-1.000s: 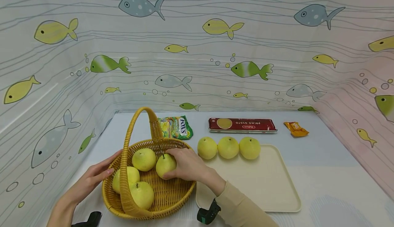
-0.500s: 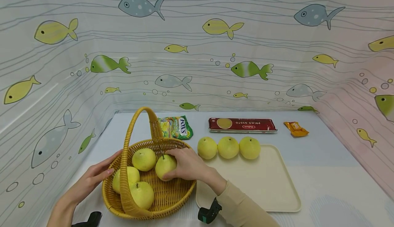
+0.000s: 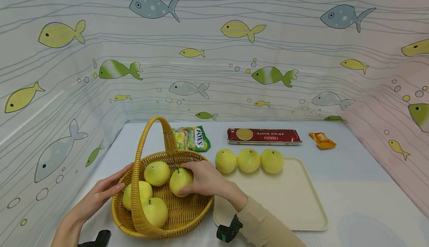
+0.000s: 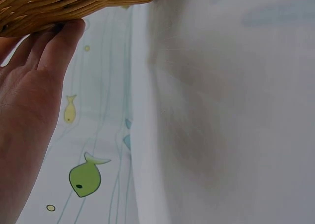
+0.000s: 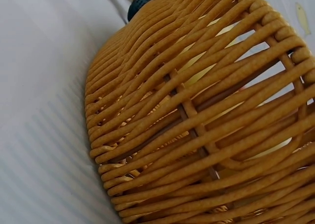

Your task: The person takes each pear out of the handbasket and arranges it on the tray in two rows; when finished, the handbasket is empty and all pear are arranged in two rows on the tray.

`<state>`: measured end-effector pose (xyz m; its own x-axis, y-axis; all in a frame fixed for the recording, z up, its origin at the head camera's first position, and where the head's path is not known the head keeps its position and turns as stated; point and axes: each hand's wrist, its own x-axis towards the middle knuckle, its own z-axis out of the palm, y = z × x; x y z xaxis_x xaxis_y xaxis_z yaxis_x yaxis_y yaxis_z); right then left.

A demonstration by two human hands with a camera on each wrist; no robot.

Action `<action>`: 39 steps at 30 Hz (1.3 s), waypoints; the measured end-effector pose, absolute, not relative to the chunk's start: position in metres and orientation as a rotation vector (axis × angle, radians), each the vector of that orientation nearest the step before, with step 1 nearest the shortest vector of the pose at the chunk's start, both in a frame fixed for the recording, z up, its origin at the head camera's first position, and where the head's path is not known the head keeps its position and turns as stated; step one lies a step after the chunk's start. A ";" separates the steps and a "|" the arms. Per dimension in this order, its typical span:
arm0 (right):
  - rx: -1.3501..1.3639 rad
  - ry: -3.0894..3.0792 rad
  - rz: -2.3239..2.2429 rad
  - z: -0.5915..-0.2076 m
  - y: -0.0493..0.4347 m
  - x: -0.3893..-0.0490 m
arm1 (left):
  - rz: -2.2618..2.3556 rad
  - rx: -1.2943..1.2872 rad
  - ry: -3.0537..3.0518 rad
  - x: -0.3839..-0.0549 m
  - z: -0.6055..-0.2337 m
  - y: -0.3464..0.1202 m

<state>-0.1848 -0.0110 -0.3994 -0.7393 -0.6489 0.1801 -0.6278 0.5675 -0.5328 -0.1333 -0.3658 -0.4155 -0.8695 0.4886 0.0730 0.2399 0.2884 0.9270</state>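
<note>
Fish-printed sheeting (image 3: 214, 64) backs a white desk (image 3: 352, 169). On the desk stands a wicker basket (image 3: 191, 223) with four yellow fruits inside. Within it, the right hand (image 3: 205, 178) has its fingers curled round the rightmost fruit (image 3: 180, 183). Against the basket's outer left side, the left hand (image 3: 102, 192) rests, fingers nearly straight, gripping nothing. Three more yellow fruits (image 3: 248, 161) line a cream tray's (image 3: 275, 206) far edge.
</note>
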 end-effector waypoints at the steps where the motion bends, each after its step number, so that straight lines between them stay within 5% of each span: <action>1: -1.118 2.746 -0.921 -0.400 -0.011 -0.185 | 1.616 0.681 2.329 -0.133 -0.415 -0.366; 39: -1.070 2.517 -1.295 -0.385 0.011 -0.191 | 1.627 0.717 2.332 -0.133 -0.415 -0.365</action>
